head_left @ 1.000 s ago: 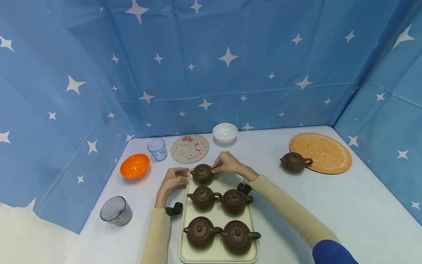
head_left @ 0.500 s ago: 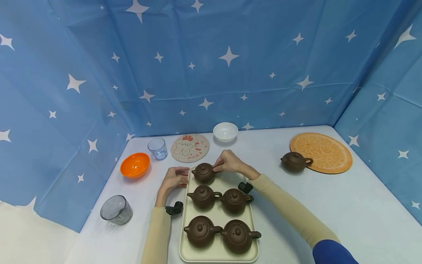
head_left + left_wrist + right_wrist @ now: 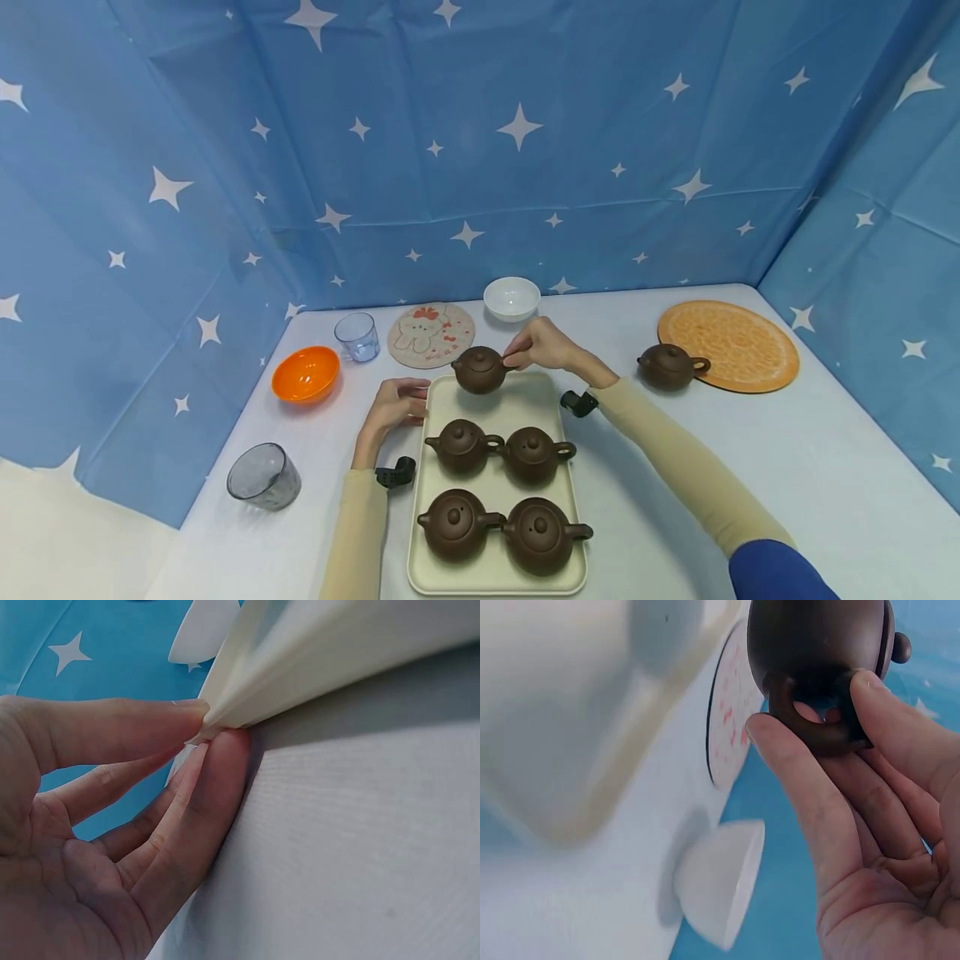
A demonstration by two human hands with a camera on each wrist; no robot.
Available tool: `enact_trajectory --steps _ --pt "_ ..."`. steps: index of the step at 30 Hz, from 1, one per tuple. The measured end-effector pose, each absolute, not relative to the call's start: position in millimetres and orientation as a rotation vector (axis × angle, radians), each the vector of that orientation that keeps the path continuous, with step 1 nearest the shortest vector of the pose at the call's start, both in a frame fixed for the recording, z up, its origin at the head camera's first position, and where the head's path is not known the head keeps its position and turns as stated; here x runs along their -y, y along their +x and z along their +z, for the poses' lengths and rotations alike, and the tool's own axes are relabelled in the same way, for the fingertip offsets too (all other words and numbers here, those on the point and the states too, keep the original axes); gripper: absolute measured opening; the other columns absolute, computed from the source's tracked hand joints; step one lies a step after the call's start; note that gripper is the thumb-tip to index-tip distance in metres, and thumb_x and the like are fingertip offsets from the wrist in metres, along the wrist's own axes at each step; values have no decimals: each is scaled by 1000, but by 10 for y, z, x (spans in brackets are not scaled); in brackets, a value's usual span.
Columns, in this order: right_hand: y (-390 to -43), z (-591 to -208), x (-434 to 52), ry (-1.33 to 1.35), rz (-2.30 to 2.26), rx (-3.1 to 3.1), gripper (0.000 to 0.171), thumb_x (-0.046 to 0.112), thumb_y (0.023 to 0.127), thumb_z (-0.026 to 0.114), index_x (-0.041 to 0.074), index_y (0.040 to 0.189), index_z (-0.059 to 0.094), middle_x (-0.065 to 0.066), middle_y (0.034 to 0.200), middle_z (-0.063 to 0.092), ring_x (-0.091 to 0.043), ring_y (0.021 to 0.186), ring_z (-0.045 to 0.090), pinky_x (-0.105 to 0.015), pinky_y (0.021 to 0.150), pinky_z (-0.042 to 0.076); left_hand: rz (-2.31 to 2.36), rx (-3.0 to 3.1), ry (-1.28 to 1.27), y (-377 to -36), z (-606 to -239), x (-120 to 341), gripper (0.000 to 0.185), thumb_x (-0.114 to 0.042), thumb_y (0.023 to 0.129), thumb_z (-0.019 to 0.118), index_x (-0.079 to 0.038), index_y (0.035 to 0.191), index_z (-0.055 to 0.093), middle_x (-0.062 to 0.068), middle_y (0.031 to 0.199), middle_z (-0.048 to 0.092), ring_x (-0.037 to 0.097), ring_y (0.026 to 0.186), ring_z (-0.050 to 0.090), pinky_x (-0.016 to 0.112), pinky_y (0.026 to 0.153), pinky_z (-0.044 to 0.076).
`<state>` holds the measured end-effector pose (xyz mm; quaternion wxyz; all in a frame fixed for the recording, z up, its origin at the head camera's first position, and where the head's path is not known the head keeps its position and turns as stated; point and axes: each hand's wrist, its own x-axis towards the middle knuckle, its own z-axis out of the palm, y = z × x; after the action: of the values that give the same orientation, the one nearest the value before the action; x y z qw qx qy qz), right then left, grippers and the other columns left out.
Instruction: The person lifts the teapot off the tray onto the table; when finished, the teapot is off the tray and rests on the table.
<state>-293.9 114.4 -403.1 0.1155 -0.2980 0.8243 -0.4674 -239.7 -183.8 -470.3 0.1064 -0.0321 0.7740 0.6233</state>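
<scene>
The right hand (image 3: 546,346) pinches the handle of a dark teapot (image 3: 480,372), held above the far end of a cream tray (image 3: 517,402) whose rim the left hand (image 3: 394,407) clamps between thumb and finger. Four more teapots (image 3: 460,450) crowd the nearer part. Beyond it lie a rabbit mat (image 3: 422,342) and a white bowl (image 3: 512,299); an orange bowl (image 3: 306,375) and two glasses (image 3: 266,479) stand leftward, another teapot (image 3: 666,368) beside an orange mat (image 3: 738,343) rightward.

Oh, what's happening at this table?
A person's right hand holds a small brown teapot by its handle, in the air near the far end of a cream tray. The left hand pinches the tray's edge near its far left corner. Four more teapots sit on the tray, and one other teapot stands on the table by an orange mat.
</scene>
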Motion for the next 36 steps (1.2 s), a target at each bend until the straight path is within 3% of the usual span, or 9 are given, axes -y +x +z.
enact_trajectory --steps 14,31,36 --pt "-3016 -3979 -1813 -812 -1362 -2468 13 2 83 71 -6 92 74 -21 86 72 -35 75 70 -38 70 61 1823 -2246 -69 -2364 -4610 1835 55 19 71 60 14 125 54 32 109 59 22 79 64 38 65 61" --pt "-3005 -4129 -2438 -666 -1305 -2547 16 2 84 69 -9 95 73 -24 90 71 -43 78 68 -40 73 60 1825 -2292 -101 -2405 -4719 1832 53 18 71 59 10 123 58 26 106 62 19 77 63 34 62 61" --pt "-3011 -4163 -2525 -645 -1284 -2570 14 2 83 70 -8 92 74 -22 87 72 -39 77 69 -38 71 61 1832 -2289 -104 -2394 -4714 1830 52 18 71 59 10 122 58 24 103 62 18 75 63 34 61 61"
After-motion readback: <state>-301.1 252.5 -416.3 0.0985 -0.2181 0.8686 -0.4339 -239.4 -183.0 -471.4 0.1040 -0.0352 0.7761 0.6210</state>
